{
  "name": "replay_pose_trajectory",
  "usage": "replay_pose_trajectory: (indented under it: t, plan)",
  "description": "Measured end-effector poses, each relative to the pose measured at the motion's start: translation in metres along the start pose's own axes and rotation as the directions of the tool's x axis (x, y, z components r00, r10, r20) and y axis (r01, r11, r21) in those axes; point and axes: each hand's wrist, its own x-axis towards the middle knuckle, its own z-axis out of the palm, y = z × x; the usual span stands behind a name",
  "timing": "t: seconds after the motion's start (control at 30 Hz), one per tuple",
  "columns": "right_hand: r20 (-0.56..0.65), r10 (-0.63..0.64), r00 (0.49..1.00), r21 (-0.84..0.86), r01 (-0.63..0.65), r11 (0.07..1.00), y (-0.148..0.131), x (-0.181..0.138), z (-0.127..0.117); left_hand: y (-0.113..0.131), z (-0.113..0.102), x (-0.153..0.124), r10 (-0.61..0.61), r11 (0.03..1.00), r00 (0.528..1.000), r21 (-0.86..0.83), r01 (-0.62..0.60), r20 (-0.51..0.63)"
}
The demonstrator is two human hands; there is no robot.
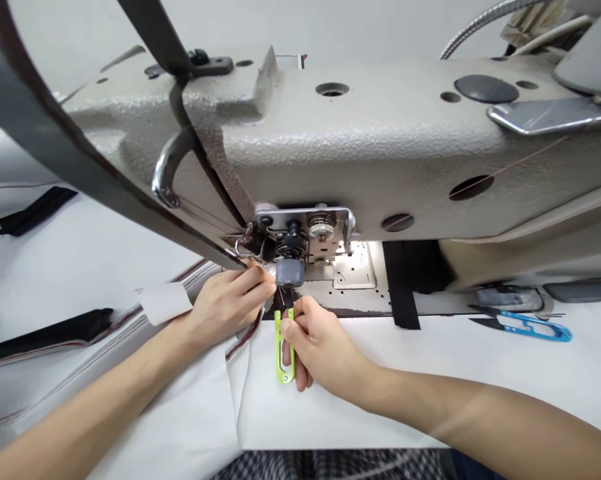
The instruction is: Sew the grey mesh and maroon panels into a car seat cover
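Observation:
My right hand (317,343) is closed around a green thread snipper (283,353), its blades pointing up under the needle area of the grey sewing machine (380,133). My left hand (230,303) pinches the edge of the white fabric (205,413) with dark red stitching right beside the presser foot (286,273). The two hands nearly touch beneath the machine head. The snipper's blade tips are partly hidden behind the foot.
A blue thread snipper (530,325) lies on the machine bed at the right. A black strap (403,287) runs across the bed. Dark fabric strips (55,330) lie on the white table at the left. A dark belt (80,160) crosses the upper left.

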Motion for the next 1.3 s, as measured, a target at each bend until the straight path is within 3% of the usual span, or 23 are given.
replay_pose_trajectory:
  t: [0.37, 0.77, 1.03, 1.3]
  plan:
    - [-0.009, -0.038, 0.999, 0.087, 0.038, 0.996, 0.007, -0.003, -0.009, 0.002, -0.001, 0.005, 0.023, 0.999, 0.996, -0.043, -0.026, -0.083]
    - [0.019, -0.024, 1.0, 0.198, 0.02, 0.98, 0.005, 0.003, -0.01, 0.001, 0.0, 0.005, 0.04, 0.999, 0.996, -0.034, -0.043, -0.085]
    - [0.013, -0.006, 1.0, 0.195, 0.003, 0.981, 0.005, 0.005, -0.011, 0.001, 0.0, 0.005, 0.038, 0.999, 0.996, -0.016, -0.039, -0.076]
    - [-0.029, -0.047, 0.998, 0.064, 0.049, 0.997, 0.003, 0.0, -0.003, 0.001, 0.001, 0.005, 0.039, 0.999, 0.996, -0.033, -0.042, -0.078]
